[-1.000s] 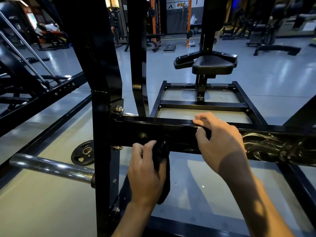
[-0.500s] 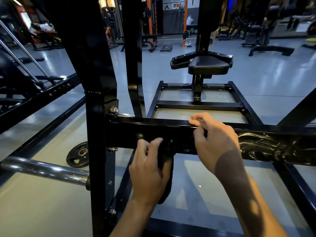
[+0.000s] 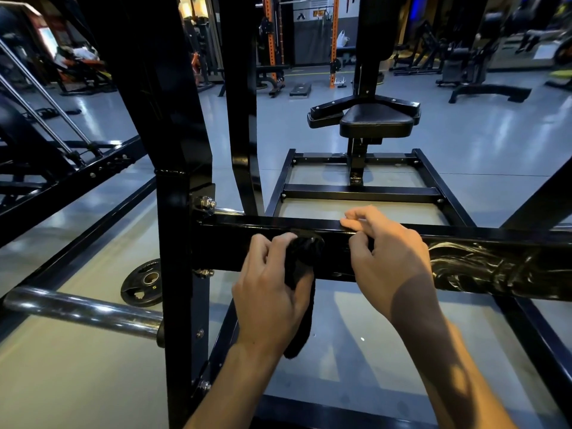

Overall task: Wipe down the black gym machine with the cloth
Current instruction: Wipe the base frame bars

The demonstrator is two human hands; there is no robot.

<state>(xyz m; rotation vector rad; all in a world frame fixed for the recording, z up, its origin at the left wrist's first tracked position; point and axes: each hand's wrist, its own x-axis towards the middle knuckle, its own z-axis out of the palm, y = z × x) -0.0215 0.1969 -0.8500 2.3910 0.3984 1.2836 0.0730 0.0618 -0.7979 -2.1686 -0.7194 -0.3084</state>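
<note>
A black gym machine fills the view, with a horizontal crossbar running from a thick upright post to the right edge. My left hand grips a black cloth and presses it against the front face of the crossbar; the cloth's loose end hangs down below the hand. My right hand rests on the crossbar just to the right, fingers curled over its top edge. A wet, smeared patch shines on the bar further right.
Beyond the crossbar stands the machine's padded seat on its base frame. A chrome weight sleeve sticks out at lower left, with a small weight plate on the floor behind it. Other gym equipment stands along the far wall.
My left hand has slid the cloth a little to the right and up along the crossbar, closer to my right hand. My right hand keeps its hold on the bar.
</note>
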